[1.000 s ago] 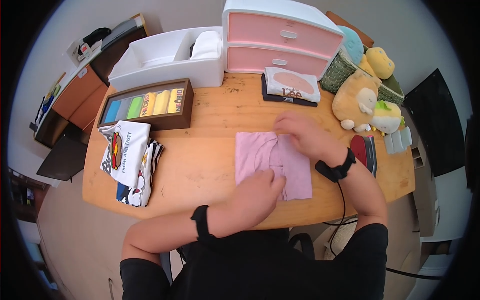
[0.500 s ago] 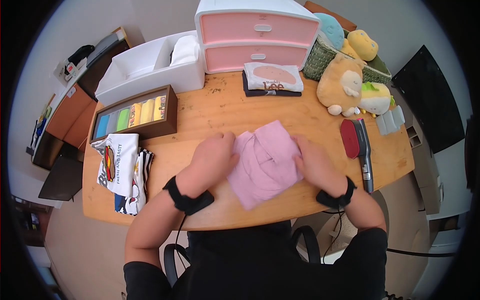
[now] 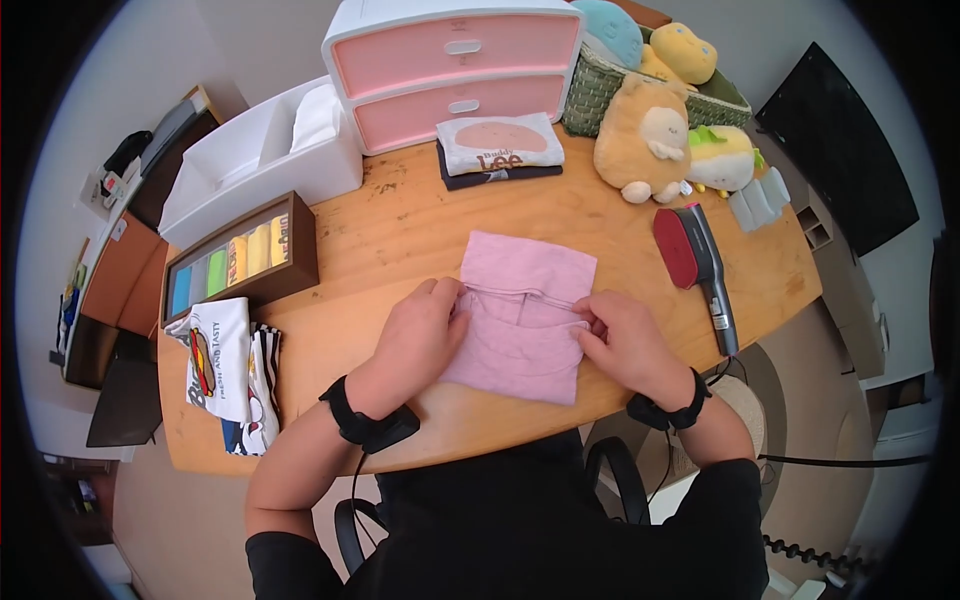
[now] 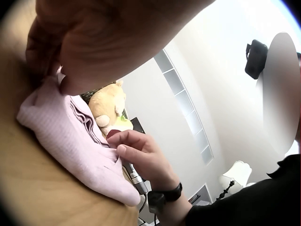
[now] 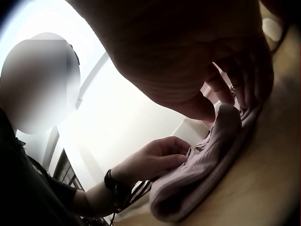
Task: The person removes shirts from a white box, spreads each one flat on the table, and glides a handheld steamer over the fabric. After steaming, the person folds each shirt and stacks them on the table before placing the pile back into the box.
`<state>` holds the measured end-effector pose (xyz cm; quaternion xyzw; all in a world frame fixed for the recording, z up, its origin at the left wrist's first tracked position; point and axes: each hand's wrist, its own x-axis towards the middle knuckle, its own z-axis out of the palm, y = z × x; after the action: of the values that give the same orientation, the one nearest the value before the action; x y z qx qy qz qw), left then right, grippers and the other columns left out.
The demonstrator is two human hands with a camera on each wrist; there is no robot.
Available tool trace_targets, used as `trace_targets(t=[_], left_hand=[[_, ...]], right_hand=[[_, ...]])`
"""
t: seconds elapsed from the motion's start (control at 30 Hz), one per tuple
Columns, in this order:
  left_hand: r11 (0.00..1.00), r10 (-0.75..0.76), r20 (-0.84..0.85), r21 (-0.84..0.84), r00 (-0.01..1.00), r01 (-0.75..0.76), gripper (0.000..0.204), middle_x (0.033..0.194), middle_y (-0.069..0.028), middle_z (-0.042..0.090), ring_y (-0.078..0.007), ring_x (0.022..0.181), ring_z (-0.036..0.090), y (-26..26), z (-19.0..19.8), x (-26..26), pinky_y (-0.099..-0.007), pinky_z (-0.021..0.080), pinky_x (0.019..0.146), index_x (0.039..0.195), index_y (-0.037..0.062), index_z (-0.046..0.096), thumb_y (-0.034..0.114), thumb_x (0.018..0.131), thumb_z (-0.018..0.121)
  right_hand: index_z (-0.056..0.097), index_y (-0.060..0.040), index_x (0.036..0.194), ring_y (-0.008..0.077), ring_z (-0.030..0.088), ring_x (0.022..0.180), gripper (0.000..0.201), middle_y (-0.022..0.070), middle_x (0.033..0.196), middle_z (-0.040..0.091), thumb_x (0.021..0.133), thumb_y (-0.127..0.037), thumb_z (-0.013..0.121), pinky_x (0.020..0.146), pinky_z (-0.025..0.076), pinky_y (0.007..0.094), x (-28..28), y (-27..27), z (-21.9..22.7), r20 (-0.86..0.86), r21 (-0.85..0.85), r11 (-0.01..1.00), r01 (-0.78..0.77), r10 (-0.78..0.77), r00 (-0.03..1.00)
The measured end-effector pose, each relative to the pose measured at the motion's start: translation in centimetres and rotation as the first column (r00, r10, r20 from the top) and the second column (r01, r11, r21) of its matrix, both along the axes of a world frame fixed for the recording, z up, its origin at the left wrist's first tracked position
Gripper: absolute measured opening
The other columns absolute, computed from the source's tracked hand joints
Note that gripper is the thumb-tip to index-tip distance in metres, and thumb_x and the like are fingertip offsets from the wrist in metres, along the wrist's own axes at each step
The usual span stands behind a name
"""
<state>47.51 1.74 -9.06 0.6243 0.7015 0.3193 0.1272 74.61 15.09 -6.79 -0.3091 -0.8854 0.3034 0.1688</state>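
A folded pink garment [image 3: 515, 365] of ribbed cloth lies on the wooden table in front of the person, with a fold opening across its middle. At its left side the left hand [image 3: 415, 335] pinches the cloth edge between thumb and fingers. On the opposite side, the right hand [image 3: 625, 340] pinches the other end of that fold. Seen from the left wrist, the layers of the pink garment [image 4: 77, 146] are stacked between the two hands. In the right wrist view the near hand's fingertips [image 5: 225, 96] are on the garment's upper fold.
Folded printed shirts [image 3: 220, 365] lie at the left, beside a brown box [image 3: 300, 240] of rolled colourful items. Behind stand a white bin [image 3: 335, 165] and a pink drawer unit [image 3: 455, 60], with folded shirts [image 3: 500, 150] before it. Plush toys [image 3: 640, 140] and a red-and-black brush [image 3: 690, 250] are right.
The garment has turned from a slant to nearly square with the table edge. The left hand has moved from its front edge to its left side; both hands now pinch the sides.
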Motion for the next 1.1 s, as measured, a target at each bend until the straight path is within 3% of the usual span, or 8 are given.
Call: trace_targets(t=[0.1,0.3,0.43,0.53,0.73,0.83,0.93,1.1], left_hand=[[0.995,-0.005,0.083,-0.095,0.997,0.013,0.025,0.099,-0.0223,0.071,-0.0382,0.086,0.071,0.3,0.7,0.1,-0.0452,0.057,0.077,0.114,-0.0023,0.067,0.01,0.094,0.073],[0.998,-0.055,-0.156,-0.008,0.986,0.055,0.025,0.099,-0.0172,0.067,-0.0368,0.088,0.068,1.3,1.8,1.4,-0.045,0.057,0.08,0.113,0.0012,0.069,0.009,0.09,0.075],[0.95,-0.263,-0.267,0.096,0.927,0.297,0.027,0.11,-0.0169,0.064,-0.0377,0.106,0.063,4.6,1.5,2.9,-0.0458,0.055,0.09,0.112,0.0015,0.07,0.005,0.085,0.073],[0.908,-0.385,-0.316,0.037,0.867,0.417,0.026,0.109,-0.0162,0.065,-0.0376,0.104,0.063,6.7,0.2,2.8,-0.046,0.055,0.089,0.112,0.0027,0.07,0.005,0.086,0.071],[0.895,-0.441,-0.279,-0.069,0.853,0.441,0.023,0.108,-0.015,0.066,-0.0374,0.102,0.063,7.1,0.4,2.1,-0.0451,0.056,0.089,0.11,0.0047,0.072,0.007,0.087,0.071],[0.869,-0.493,-0.195,-0.148,0.848,0.471,0.018,0.119,-0.018,0.067,-0.0392,0.11,0.064,7.6,1.8,1.4,-0.0454,0.056,0.094,0.106,0.0037,0.072,0.01,0.089,0.071],[0.824,-0.524,-0.287,0.068,0.802,0.563,0.03,0.14,-0.0222,0.062,-0.042,0.127,0.061,8.6,1.5,1.0,-0.046,0.053,0.106,0.119,0.0007,0.07,0.017,0.094,0.07],[0.827,-0.541,-0.377,-0.078,0.752,0.557,0.054,0.157,-0.0268,0.051,-0.0424,0.145,0.051,8.5,-1.3,0.3,-0.0482,0.043,0.12,0.144,-0.0048,0.055,0.025,0.1,0.065]], right_hand=[[0.069,0.0001,0.105,0.0381,0.07,0.091,0.021,0.0192,0.094,0.07,0.088,-0.009,0.077,0.079,0.056,0.0454,0.3,-0.1,-1.4,-0.031,-0.032,0.999,0.038,-0.039,0.999],[0.07,-0.0031,0.108,0.0376,0.068,0.091,0.024,0.0155,0.103,0.067,0.088,-0.012,0.08,0.081,0.056,0.0462,-0.2,0.3,0.0,0.057,0.194,0.979,0.061,-0.073,0.996],[0.071,-0.0049,0.107,0.0362,0.066,0.099,0.025,0.0135,0.106,0.063,0.086,-0.013,0.081,0.087,0.055,0.046,-0.9,1.2,0.1,0.01,0.369,0.928,-0.054,0.054,0.999],[0.071,-0.0039,0.11,0.0375,0.064,0.1,0.029,0.0146,0.103,0.064,0.084,-0.01,0.081,0.086,0.054,0.0459,-0.9,1.8,-1.6,0.058,0.374,0.92,-0.114,0.099,0.993],[0.072,-0.005,0.108,0.0376,0.064,0.096,0.022,0.014,0.099,0.063,0.087,-0.007,0.077,0.084,0.055,0.0472,-0.6,2.6,-1.9,0.148,0.27,0.946,-0.181,0.145,0.978],[0.071,-0.0034,0.118,0.0394,0.064,0.111,0.031,0.0169,0.115,0.066,0.087,-0.006,0.075,0.095,0.054,0.0473,-0.9,3.5,0.0,0.223,0.261,0.939,-0.225,0.168,0.96],[0.062,0.0023,0.139,0.0419,0.055,0.137,0.052,0.0239,0.146,0.058,0.091,-0.013,0.075,0.114,0.047,0.0474,-2.3,3.7,0.7,0.103,0.42,0.863,-0.28,0.262,0.96],[0.043,0.0108,0.155,0.0437,0.041,0.153,0.075,0.0296,0.165,0.04,0.1,-0.033,0.069,0.127,0.036,0.0482,-2.3,5.0,-1.5,0.358,0.299,0.856,-0.421,0.309,0.881]])
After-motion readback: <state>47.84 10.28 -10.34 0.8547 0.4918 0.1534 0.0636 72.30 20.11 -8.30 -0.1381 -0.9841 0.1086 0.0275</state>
